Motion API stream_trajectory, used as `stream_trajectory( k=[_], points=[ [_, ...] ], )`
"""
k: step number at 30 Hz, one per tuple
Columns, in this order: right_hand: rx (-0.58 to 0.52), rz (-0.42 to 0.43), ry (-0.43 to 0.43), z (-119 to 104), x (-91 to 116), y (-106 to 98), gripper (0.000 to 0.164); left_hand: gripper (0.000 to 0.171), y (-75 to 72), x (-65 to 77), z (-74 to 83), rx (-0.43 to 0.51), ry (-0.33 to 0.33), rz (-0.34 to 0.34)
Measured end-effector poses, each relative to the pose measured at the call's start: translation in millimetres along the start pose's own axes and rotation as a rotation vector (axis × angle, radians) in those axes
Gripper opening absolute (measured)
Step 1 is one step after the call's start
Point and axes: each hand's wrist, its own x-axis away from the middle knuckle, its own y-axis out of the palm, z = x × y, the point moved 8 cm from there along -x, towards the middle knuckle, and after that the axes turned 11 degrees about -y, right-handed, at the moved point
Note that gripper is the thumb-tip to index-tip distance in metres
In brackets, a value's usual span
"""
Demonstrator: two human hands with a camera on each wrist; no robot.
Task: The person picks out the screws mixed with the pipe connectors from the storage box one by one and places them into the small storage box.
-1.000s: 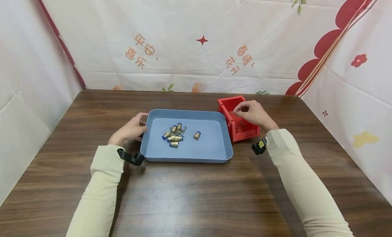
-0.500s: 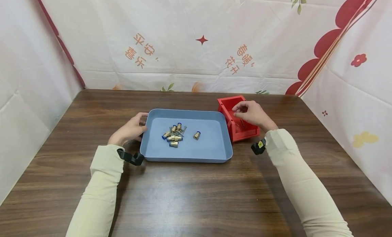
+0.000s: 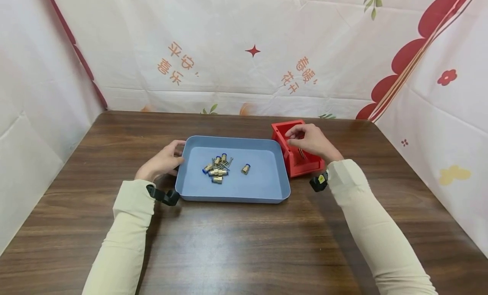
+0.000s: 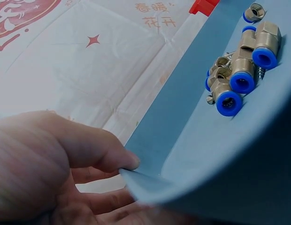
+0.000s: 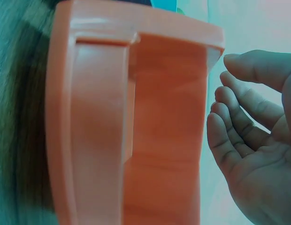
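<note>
My left hand (image 3: pixel 162 161) grips the left rim of a blue tray (image 3: pixel 263 183). In the left wrist view the thumb lies on the rim (image 4: pixel 145 180), with the fingers outside and below it. Brass push-in fittings (image 3: pixel 218 172) with blue collars lie heaped in the tray, with screws (image 3: pixel 230 162) among them. A single fitting (image 3: pixel 245 169) lies apart to their right. Over the red bin (image 3: pixel 292 170) hovers my right hand (image 3: pixel 310 140), thumb and fingers apart, nothing between them. A few screws (image 3: pixel 302 153) show inside the bin, partly hidden by the hand.
The red bin stands against the tray's right side on the brown wood-grain table (image 3: pixel 244 244). A white printed cloth (image 3: pixel 228 53) hangs behind the table and along both sides. Each wrist carries a black camera mount (image 3: pixel 164 196).
A second ago my right hand pinched a small screw over the bin; its fingers have parted and the screw is gone from them. That hand has shifted slightly left. My left hand stays put.
</note>
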Motion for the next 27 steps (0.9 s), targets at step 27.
stream_trajectory(
  k=[27],
  points=[
    [-0.068,-0.026,-0.143,-56.6,-35.7,48.6,0.025,0.060,1.3,-1.1,-0.6,-0.010,0.018,-0.008]
  ],
)
